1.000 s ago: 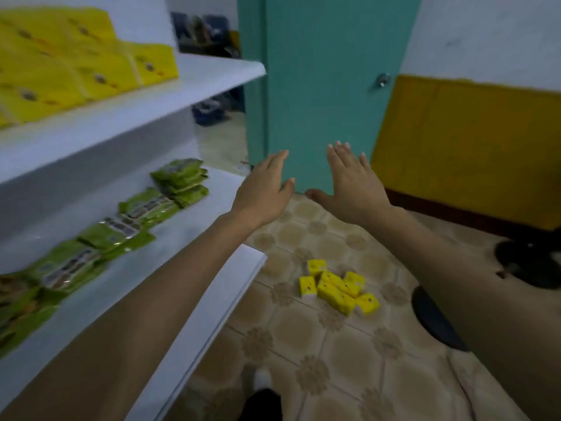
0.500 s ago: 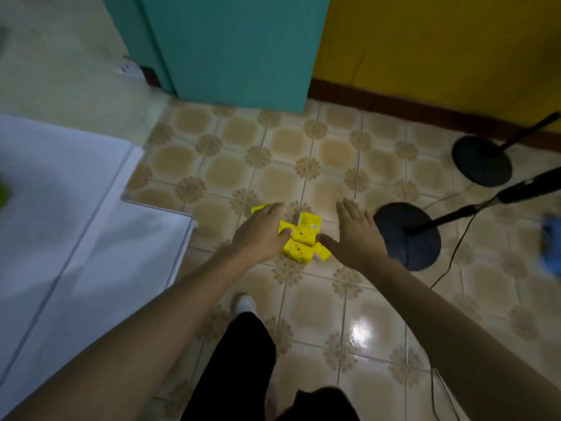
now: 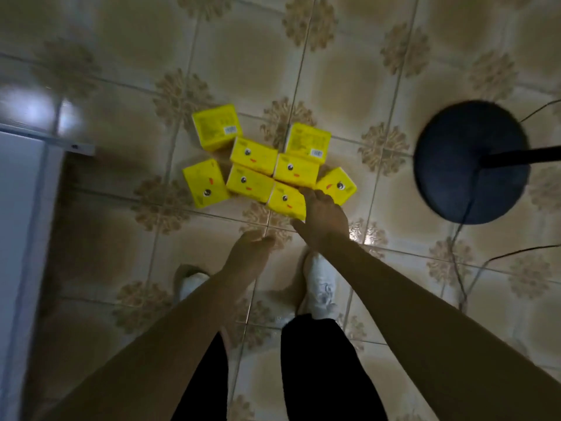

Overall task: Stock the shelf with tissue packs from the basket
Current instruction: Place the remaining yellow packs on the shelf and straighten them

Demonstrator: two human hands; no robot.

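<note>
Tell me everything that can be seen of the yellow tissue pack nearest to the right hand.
This tissue pack is a small bright yellow block in glossy wrapping, plastic as it looks, printed with a black eye and an orange mark. It lies flat, face up and turned askew, on the tiled floor, at the near edge of the cluster, against the pack behind it. The right hand lies at its right edge with straight fingers and seems to touch it.

Yellow tissue packs [image 3: 255,156] were clustered on the floor [image 3: 121,238]; one was touched by the right hand [image 3: 323,217]. The left hand [image 3: 250,253] was held nearby.
</note>
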